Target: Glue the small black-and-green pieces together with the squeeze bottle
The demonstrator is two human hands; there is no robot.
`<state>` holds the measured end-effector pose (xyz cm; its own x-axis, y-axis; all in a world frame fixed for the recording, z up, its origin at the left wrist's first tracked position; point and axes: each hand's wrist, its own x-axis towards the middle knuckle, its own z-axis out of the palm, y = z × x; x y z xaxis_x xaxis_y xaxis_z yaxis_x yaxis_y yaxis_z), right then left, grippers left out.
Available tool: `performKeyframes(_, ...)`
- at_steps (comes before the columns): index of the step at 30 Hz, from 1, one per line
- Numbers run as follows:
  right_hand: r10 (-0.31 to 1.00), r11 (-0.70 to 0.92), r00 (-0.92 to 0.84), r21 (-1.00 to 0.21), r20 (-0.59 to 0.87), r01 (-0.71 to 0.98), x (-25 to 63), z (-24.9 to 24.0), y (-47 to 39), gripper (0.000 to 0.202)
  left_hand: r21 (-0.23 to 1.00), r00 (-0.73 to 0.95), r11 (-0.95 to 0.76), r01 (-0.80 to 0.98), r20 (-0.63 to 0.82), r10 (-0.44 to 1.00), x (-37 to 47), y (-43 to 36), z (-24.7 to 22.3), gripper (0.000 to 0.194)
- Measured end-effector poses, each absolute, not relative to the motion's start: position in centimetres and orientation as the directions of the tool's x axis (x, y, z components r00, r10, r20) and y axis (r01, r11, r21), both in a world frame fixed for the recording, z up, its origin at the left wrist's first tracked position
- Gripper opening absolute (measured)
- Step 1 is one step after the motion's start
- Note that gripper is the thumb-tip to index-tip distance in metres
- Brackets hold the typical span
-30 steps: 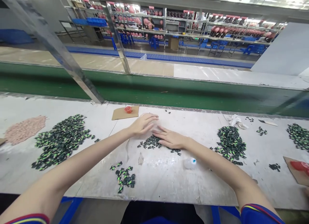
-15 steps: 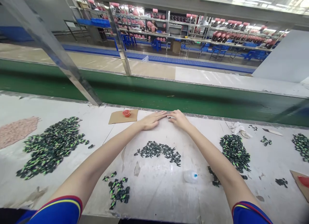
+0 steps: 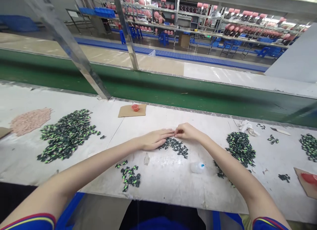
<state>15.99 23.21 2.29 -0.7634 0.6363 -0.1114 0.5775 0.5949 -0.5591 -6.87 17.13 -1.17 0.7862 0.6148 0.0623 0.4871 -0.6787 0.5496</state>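
Note:
My left hand (image 3: pixel 156 139) lies flat, fingers stretched out together, over the left part of a pile of small dark strip-like pieces (image 3: pixel 176 145). Curled at the far edge of that pile is my right hand (image 3: pixel 187 131), thumb and fingers pressed together by the left fingertips. Whatever those fingers pinch, if anything, is hidden. Nearer my body lies a small group of black-and-green pieces (image 3: pixel 130 177). A clear bottle with a blue tip (image 3: pixel 197 167) rests on its side to the right.
Larger heaps of black-and-green pieces stand left (image 3: pixel 68 134) and right (image 3: pixel 240 149). Beyond the left heap are pink pieces (image 3: pixel 31 120). A red cup (image 3: pixel 135 107) sits on cardboard (image 3: pixel 125 111) near the green conveyor belt (image 3: pixel 168 93). A metal post (image 3: pixel 84 64) slants over the table.
Both hands have come back from the table's far edge to the dark strip pile, the left now covering part of it. The right fingers have closed together. The view has shifted.

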Motion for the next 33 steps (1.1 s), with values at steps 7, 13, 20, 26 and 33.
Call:
performKeyframes(7,0.510,0.545,-0.828,-0.657,-0.234,0.521,16.2,3.5,19.7,0.014,0.465,0.796,-0.701,0.541,-0.015,0.605,-5.9,10.1,-0.5,0.057)
performKeyframes(13,0.679,0.333,-0.706,-0.772,-0.203,0.542,19.3,6.8,18.0,0.026,0.392,0.804,-0.730,0.560,-0.044,0.593,-4.2,6.9,-0.6,0.064)
performKeyframes(20,0.965,0.155,0.115,-0.870,0.234,0.468,23.9,5.5,8.7,0.054,0.385,0.854,-0.785,0.486,-0.019,0.520,-3.1,7.3,0.3,0.062)
performKeyframes(26,0.996,0.082,-0.022,-0.824,0.084,0.560,23.0,-0.2,3.1,0.065,0.377,0.802,-0.729,0.572,-0.071,0.593,-1.6,10.2,0.5,0.063)
performKeyframes(33,0.986,0.069,0.097,-0.869,0.133,0.490,20.7,-1.1,3.9,0.045,0.598,0.637,-0.560,0.574,0.105,0.764,-5.9,8.7,3.5,0.054)
